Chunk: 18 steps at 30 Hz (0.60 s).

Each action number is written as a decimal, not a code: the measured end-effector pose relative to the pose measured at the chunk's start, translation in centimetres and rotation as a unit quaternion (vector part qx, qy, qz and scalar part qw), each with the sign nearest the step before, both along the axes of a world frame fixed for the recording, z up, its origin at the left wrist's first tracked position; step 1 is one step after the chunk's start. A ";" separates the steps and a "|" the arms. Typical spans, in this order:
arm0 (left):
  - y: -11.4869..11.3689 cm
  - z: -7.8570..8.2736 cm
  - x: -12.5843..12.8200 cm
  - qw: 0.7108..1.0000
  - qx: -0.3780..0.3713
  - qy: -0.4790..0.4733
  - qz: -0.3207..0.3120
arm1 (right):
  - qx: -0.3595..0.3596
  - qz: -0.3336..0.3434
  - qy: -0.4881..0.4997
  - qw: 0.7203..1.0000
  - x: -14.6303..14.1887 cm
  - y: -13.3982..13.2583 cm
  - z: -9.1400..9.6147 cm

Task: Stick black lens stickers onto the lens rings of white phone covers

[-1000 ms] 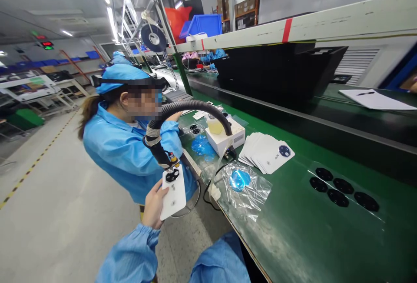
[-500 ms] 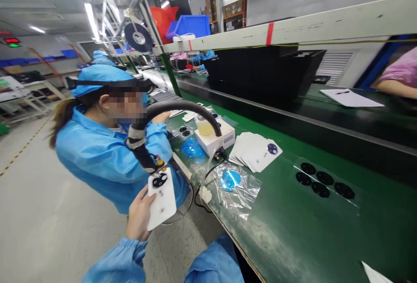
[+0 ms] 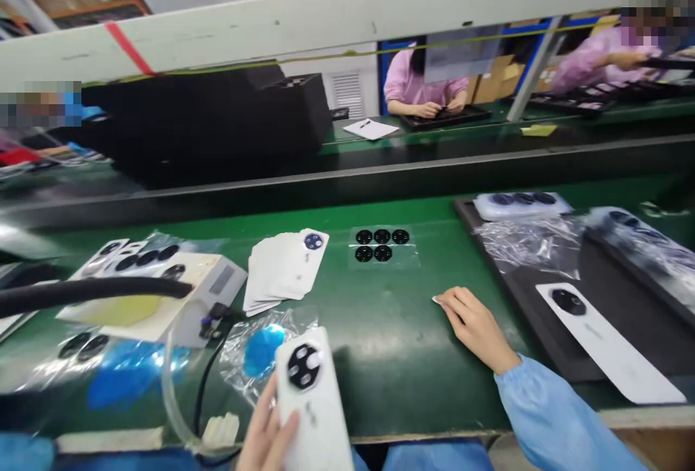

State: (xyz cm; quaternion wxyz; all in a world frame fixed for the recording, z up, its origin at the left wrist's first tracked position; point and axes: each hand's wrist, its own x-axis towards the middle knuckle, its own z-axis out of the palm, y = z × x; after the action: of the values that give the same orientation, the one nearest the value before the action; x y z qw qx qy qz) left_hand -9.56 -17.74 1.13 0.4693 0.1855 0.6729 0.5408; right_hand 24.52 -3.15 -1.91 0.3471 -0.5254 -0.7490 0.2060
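My left hand (image 3: 267, 431) grips a white phone back cover (image 3: 320, 413) with a black round camera plate near its top, tilted at the front edge of the bench. To the right, my right hand (image 3: 473, 323) is just above or on the green bench, its fingers pinched on a small white piece (image 3: 436, 300) too small to name. Several black camera plates (image 3: 382, 237) lie on a clear film beyond the hands. A fanned stack of white back covers (image 3: 279, 268) sits left of that film. Another white back cover (image 3: 608, 341) rests across the dark tray at right.
The dark tray (image 3: 521, 304) also holds bagged camera plates (image 3: 521, 205). On the left are a white box (image 3: 209, 276) with a black hose (image 3: 92, 294), a cable, and a plastic bag with blue film (image 3: 263, 348). People in pink work behind the rail (image 3: 326, 15).
The view has swung right, away from the co-worker in blue. My left hand has brought the back cover from the hose nozzle to the bench front. My right hand has come into view.
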 end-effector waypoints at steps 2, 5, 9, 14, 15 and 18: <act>3.7 0.1 3.9 0.993 0.055 -0.047 -0.090 | -0.014 -0.019 0.055 0.998 -0.2 -0.2 0.4; 8.8 0.4 8.2 0.962 0.109 -0.053 -0.244 | -0.044 -0.024 0.137 0.989 -0.5 -0.2 1.1; 14.1 -0.5 11.3 0.935 0.143 -0.055 -0.320 | -0.067 -0.017 0.204 0.977 -1.3 0.7 1.8; 16.4 -2.5 12.3 0.920 0.148 -0.040 -0.361 | -0.039 -0.018 0.208 0.977 -4.0 2.3 1.6; 16.4 -2.6 12.2 0.919 0.148 -0.037 -0.364 | -0.031 -0.015 0.202 0.979 -4.6 2.5 1.5; 15.8 -2.5 12.0 0.916 0.149 -0.025 -0.371 | -0.005 0.002 0.180 0.984 -6.2 2.4 1.2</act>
State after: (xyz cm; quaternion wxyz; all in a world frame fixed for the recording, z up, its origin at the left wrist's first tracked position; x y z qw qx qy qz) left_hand 2.49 -1.93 -1.38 0.6202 0.4759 0.4552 0.4263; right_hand 18.32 -0.72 -0.75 0.4733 -0.4801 -0.6744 0.3011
